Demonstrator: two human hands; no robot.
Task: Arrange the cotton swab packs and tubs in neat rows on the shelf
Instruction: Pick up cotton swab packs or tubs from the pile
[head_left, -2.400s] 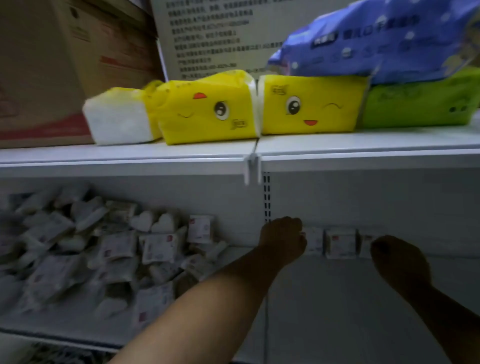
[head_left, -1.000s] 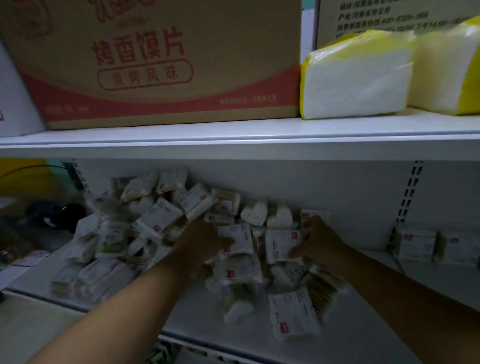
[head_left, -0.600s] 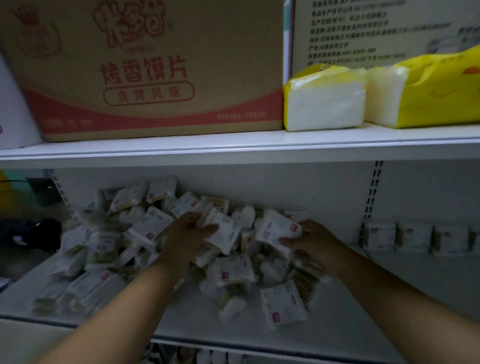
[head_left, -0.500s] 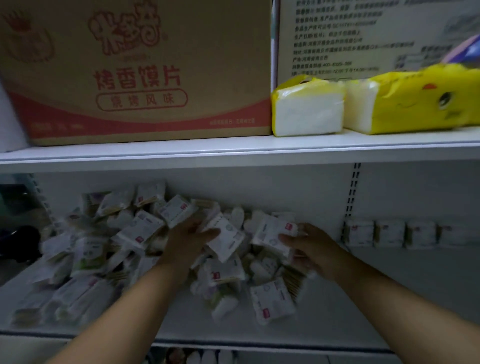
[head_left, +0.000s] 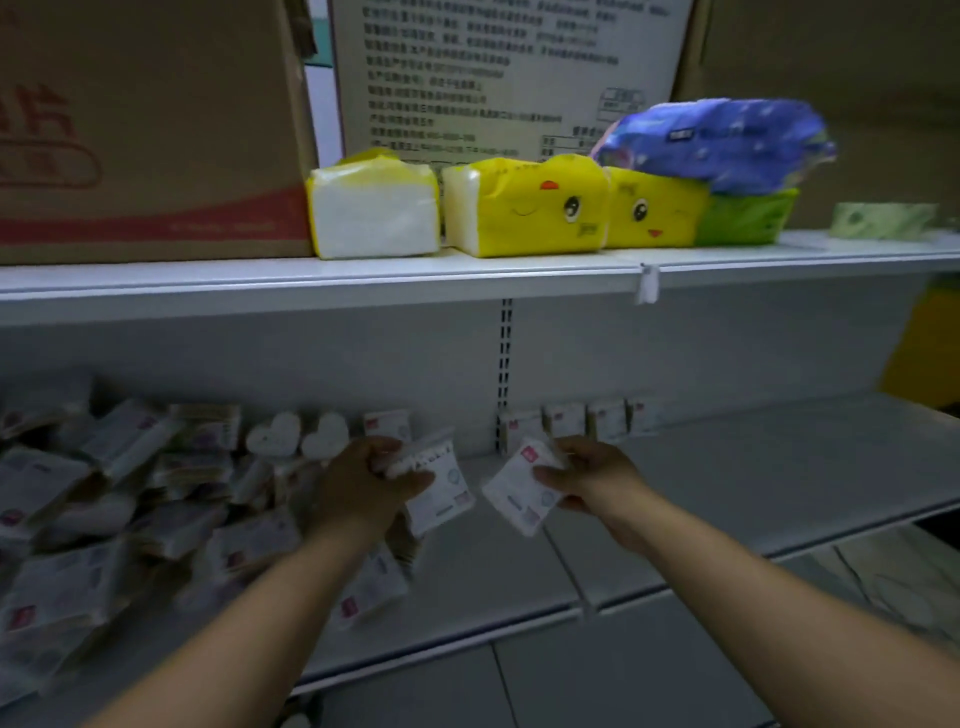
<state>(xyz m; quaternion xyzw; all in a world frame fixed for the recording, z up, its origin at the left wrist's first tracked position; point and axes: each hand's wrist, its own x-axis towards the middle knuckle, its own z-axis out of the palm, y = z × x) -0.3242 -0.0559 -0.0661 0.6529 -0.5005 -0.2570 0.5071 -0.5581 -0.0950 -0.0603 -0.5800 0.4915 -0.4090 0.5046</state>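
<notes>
so both hands are up in front of the lower shelf (head_left: 779, 467), each one closed around a flat white cotton swab pack. the left hand (head_left: 363, 486) grips its pack (head_left: 439, 491) by the top edge, so the pack hangs tilted below the fingers. the right hand (head_left: 592, 475) pinches the second pack (head_left: 519, 491) from its right side, a small red mark showing at the pack's upper corner. the two packs sit near each other in the air, not touching, above the bare part of the shelf. to the left lies a loose heap of packs (head_left: 104, 519), blurred, with two heart-shaped tubs (head_left: 298, 439) standing at the back beside the heap. right of the slotted upright, a short row of packs (head_left: 576, 421) stands against the back wall. on the upper shelf (head_left: 467, 280) sit a cardboard box (head_left: 150, 130), yellow tissue packs (head_left: 530, 208) and a blue bag (head_left: 717, 143) on a green pack.
</notes>
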